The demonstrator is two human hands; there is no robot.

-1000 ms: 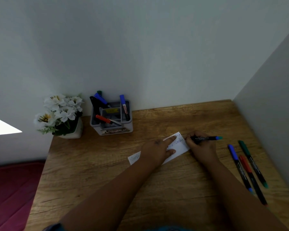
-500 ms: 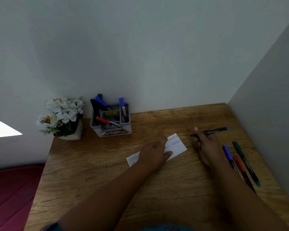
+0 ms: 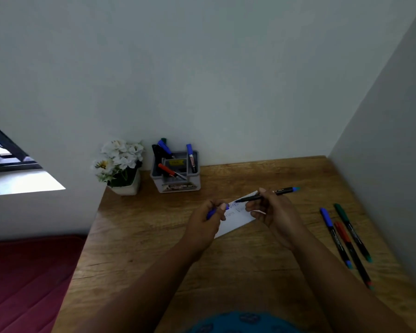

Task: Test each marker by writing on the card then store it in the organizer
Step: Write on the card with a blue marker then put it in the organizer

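Gripping a black marker (image 3: 265,195) with its bare tip pointing left, the right hand (image 3: 275,213) hovers over the white card (image 3: 238,218) on the worktop (image 3: 250,260); the left hand (image 3: 205,224) pinches the blue cap (image 3: 215,211). Three markers (image 3: 346,243) lie to the right. The organizer (image 3: 175,173) stands against the back wall.
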